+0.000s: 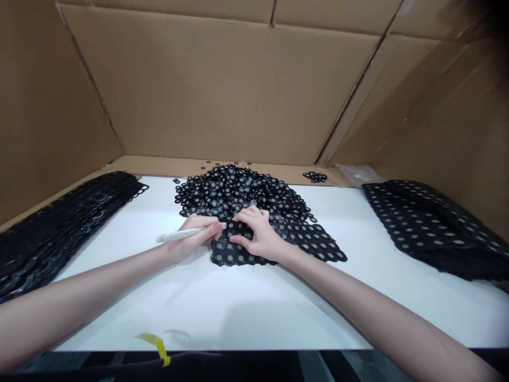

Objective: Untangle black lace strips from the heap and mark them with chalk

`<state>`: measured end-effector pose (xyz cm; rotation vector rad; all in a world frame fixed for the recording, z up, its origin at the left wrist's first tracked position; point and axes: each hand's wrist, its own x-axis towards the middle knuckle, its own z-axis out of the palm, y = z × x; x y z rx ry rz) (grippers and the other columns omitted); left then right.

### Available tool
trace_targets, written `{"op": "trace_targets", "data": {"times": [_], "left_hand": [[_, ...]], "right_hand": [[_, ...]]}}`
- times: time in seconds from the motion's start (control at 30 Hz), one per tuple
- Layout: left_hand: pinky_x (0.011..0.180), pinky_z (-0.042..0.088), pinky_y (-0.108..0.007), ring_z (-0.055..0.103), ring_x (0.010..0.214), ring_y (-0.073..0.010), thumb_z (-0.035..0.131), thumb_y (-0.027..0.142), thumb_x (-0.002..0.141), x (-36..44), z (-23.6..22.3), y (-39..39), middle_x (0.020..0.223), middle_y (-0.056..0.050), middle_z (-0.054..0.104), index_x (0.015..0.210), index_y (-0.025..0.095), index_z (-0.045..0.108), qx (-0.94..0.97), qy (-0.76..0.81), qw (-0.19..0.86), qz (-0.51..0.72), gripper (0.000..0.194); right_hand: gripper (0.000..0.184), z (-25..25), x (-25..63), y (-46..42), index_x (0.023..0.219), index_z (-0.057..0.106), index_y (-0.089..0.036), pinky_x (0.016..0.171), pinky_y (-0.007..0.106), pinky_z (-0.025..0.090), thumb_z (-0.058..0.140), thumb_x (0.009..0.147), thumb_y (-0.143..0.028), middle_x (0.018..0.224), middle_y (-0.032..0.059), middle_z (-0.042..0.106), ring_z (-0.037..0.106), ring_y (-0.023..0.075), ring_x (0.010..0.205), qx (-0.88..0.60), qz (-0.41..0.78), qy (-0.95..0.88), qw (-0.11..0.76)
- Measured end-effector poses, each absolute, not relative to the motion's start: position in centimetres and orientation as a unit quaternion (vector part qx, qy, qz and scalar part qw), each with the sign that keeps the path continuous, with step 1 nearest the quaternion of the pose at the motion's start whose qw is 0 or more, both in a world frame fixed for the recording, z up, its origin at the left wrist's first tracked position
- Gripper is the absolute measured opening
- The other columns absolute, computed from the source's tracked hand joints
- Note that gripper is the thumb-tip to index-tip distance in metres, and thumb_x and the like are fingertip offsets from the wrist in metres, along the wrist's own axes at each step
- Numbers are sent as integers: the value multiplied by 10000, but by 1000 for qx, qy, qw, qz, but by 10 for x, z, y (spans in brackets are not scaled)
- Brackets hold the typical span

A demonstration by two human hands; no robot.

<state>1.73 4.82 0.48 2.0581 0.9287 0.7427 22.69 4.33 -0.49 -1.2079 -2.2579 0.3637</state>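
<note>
Left hand grasps white pen-shaped tool, frame centre-left; right hand, fingers spread, touches black dotted sheet. Looks light, floppy; we'd pin its edges.

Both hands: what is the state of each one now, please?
Left hand: closed, holding the white pen-like tool.
Right hand: open, fingers resting on the black dotted sheet.

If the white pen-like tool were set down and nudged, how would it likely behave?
The white tool would probably stay stiff, since it looks straight on both sides of the fingers of the left hand. It is likely light, being slim. It might roll, as its barrel looks rounded, though the grip hides part of it.
</note>
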Motion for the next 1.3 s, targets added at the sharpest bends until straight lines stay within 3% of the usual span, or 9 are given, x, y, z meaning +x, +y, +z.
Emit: {"op": "trace_targets", "data": {"times": [0.3,0.83,1.0,1.3], "left_hand": [[487,299,-234,389,468,-93,386,418,906,12,8,43,457,13,420,529,144,475,800,330,414,282,475],[545,319,-217,435,523,-85,371,409,925,17,10,44,524,24,474,576,140,508,833,336,362,249,461],[542,319,-216,419,525,-86,357,398,929,17,8,45,520,25,452,556,145,466,834,324,381,234,464],[555,314,-213,409,527,-81,340,371,935,19,8,43,523,28,448,560,145,460,867,309,318,226,454]], "right_hand": [[181,-4,225,43,801,537,-207,845,377,261,705,733,-214,897,5,620,484,203,948,-475,162,-820,276],[156,-6,225,44,813,569,-205,839,372,255,705,742,-230,888,9,630,490,206,951,-473,163,-820,277],[139,-6,224,43,807,564,-204,833,364,251,686,743,-187,886,0,627,495,197,948,-467,152,-829,268],[162,-8,224,43,795,544,-197,817,361,236,671,724,-125,859,-11,624,490,186,921,-454,142,-835,277]]}}
